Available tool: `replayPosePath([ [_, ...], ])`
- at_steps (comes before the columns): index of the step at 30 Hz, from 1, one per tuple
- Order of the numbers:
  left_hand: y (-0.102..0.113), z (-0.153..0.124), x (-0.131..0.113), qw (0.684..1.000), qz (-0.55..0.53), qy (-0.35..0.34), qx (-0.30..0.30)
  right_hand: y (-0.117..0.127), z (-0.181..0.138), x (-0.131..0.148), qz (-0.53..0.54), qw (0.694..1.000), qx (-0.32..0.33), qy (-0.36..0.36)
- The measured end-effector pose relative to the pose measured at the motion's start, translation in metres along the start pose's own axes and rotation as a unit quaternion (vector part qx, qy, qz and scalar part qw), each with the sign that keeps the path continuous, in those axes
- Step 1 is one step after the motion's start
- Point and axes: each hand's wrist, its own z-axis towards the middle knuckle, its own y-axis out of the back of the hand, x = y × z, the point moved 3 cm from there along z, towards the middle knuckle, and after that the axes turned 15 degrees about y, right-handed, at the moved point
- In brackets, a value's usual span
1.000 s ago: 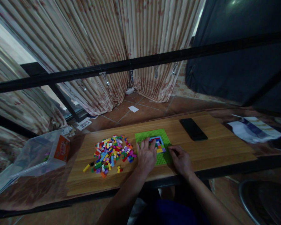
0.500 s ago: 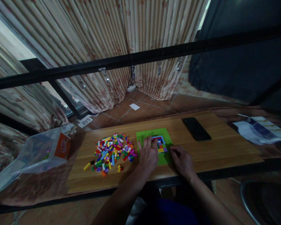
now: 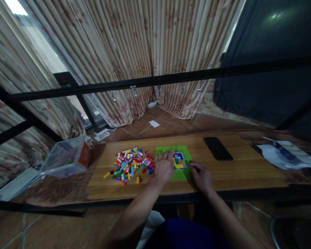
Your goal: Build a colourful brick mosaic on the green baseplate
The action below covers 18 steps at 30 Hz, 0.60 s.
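Observation:
A green studded baseplate point(image 3: 181, 175) lies on the wooden board. On it sits a square of toy bricks point(image 3: 180, 165), blue and light blue along the far side, yellow near me, with mixed colours inside. Over the plate's left part rests my left hand point(image 3: 165, 168), fingers stretched out, the fingertips beside the brick square and hiding its left side. My right hand point(image 3: 202, 177) is at the plate's right edge, thumb and fingers closed together; whatever they hold is too small to make out. Left of the plate spreads a heap of loose bricks point(image 3: 132, 162) in many colours.
To the right of the plate lies a black phone point(image 3: 218, 148) on the wooden board point(image 3: 238, 173). A clear plastic box point(image 3: 64, 160) with an orange label stands beyond the board's left end. Crumpled white packaging point(image 3: 287, 154) lies past its right end. A black bar crosses behind.
The camera view has tilted and shifted, so the whole scene sits a little further right and the far part lower. Both hands stay at nearly the same places on the plate.

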Motion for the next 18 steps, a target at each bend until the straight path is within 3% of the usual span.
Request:
replayPosePath([
  [4,0.024,-0.009,0.018,0.996,-0.076,0.008,-0.046,0.001,0.000,0.001,-0.005,1.000,-0.002,0.010],
  [7,0.037,-0.035,0.042,0.989,-0.124,0.029,-0.080,0.002,0.000,0.002,-0.015,1.000,0.001,0.015],
  [13,0.050,-0.103,0.109,0.972,-0.157,0.123,-0.121,0.004,-0.002,-0.001,-0.037,0.999,0.012,0.020],
  [18,0.061,-0.130,0.159,0.960,-0.131,0.172,-0.177,0.004,-0.006,-0.008,-0.060,0.998,0.025,0.007],
])
